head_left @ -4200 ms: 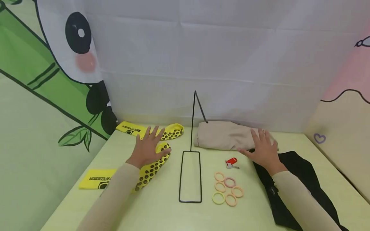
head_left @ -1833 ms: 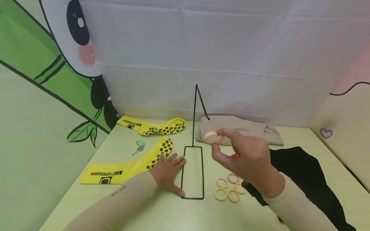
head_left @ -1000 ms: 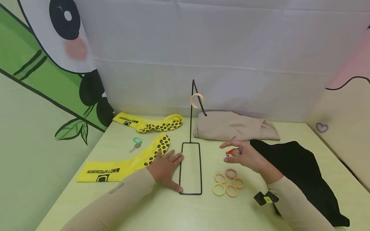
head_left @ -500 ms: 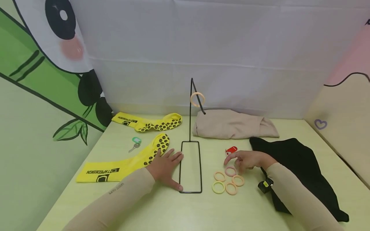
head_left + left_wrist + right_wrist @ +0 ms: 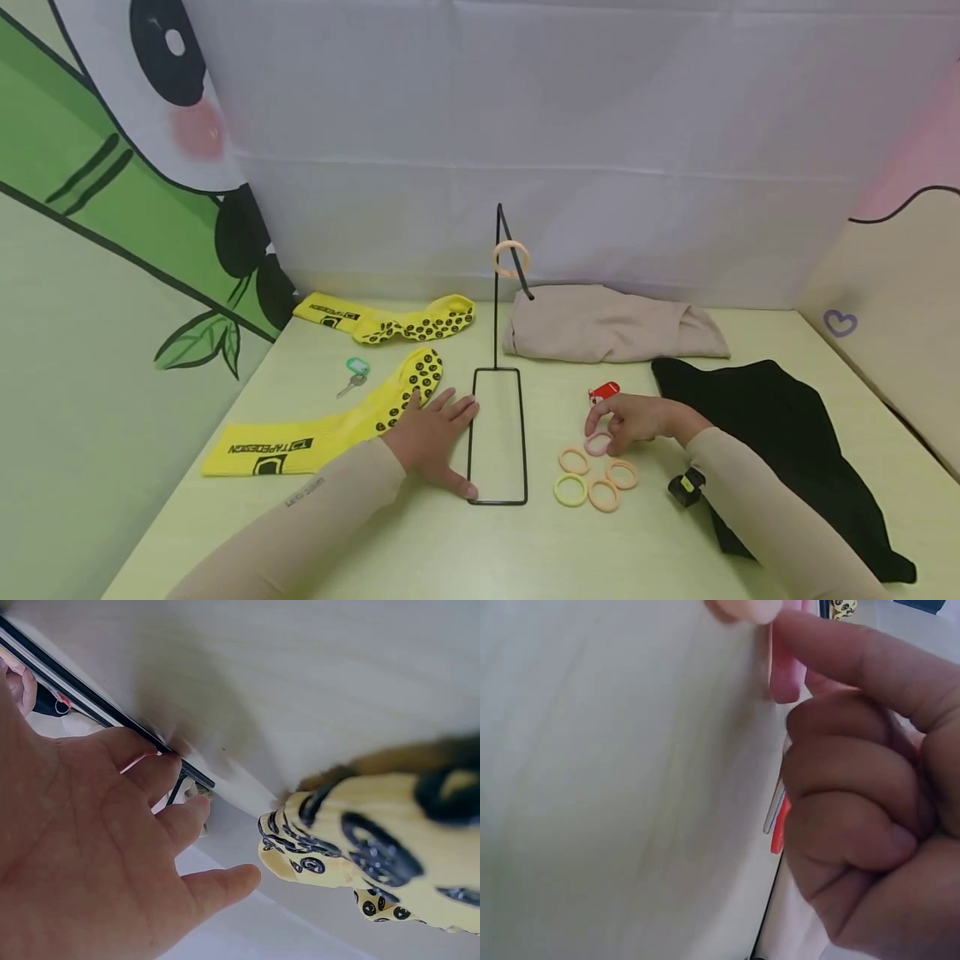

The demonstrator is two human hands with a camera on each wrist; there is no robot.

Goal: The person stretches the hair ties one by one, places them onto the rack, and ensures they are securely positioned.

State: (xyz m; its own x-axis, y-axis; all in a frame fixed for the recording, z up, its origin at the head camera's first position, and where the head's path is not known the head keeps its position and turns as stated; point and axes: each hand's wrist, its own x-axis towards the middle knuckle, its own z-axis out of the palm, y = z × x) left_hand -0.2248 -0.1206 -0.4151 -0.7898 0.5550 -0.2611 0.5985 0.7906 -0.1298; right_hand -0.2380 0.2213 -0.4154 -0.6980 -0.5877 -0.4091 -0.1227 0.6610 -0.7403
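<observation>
Left of the frame: two yellow socks [image 5: 330,439] lie on the counter [image 5: 390,550]. Left grip [image 5: 431,437]: fingers spread apart, touching the base of the wire stand [image 5: 496,367], which stands upright at center (one orange ring [image 5: 527,260] hangs on its arm). Right of center: right grip [image 5: 637,419], thumb and forefinger clamped on the pink ring [image 5: 786,671], near four other rings [image 5: 572,504]. Right: black cloth [image 5: 772,442].
</observation>
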